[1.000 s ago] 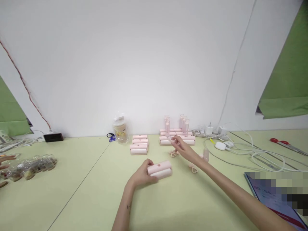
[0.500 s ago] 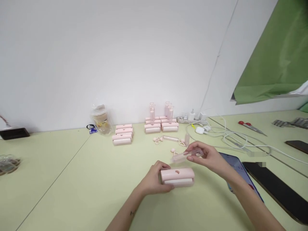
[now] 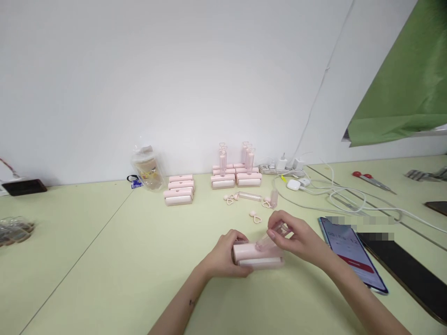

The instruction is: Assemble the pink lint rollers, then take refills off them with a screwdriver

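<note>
My left hand (image 3: 225, 257) is wrapped around the left end of a rounded pink case (image 3: 249, 251) with a white lower part. Pinched in my right hand (image 3: 298, 236) is a clear pinkish tube (image 3: 267, 241), tilted, its lower end at the top of the case where a small hole was visible earlier. Motion blur hides whether the tube sits inside that hole. Just beyond my hands lies a small pink heart-shaped loop piece (image 3: 257, 219). Farther back are a clear tube lying down (image 3: 249, 196) and a clear tube standing (image 3: 274, 198).
Pink cases (image 3: 179, 197) are lined up at the back left. More cases (image 3: 248, 180) by the wall carry upright tubes (image 3: 250, 162). A wrapped cup (image 3: 148, 172) stands left of them. Right are white cables (image 3: 344, 204), red-handled scissors (image 3: 372, 180), a lit phone (image 3: 352, 253) and a dark phone (image 3: 405, 274).
My right hand has brought the tube down from above and behind the case onto its top, tilting it steeper. My left hand keeps its hold on the case. The view has shifted slightly.
</note>
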Motion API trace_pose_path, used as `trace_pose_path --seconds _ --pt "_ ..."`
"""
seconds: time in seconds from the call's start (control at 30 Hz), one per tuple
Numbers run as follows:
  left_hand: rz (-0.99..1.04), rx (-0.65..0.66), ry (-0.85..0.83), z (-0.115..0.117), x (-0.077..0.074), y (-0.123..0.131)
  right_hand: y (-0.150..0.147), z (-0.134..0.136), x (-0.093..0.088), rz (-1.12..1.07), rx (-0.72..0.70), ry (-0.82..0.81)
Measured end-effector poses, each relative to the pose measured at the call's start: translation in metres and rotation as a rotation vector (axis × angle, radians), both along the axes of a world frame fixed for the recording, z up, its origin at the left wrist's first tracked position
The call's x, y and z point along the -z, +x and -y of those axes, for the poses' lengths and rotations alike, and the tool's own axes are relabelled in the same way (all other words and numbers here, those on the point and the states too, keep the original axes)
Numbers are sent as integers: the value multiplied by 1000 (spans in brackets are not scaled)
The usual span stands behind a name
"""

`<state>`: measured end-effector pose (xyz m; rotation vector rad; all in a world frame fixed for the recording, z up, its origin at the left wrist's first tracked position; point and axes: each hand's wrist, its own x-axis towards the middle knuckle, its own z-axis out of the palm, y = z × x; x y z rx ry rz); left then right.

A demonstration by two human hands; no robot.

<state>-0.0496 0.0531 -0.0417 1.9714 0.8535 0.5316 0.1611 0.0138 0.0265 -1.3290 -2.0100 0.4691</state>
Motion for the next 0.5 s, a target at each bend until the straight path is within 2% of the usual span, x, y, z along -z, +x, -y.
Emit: trace_pose_path --seconds 0.1,0.33,0.5 --pt "2 1 6 0 -1 0 -2 0 -7 49 -9 -23" --pt "8 6 9 0 0 0 4 4 -49 207 -146 -240" --pt "7 6 12 0 -1 0 3 2 -66 336 -234 -345"
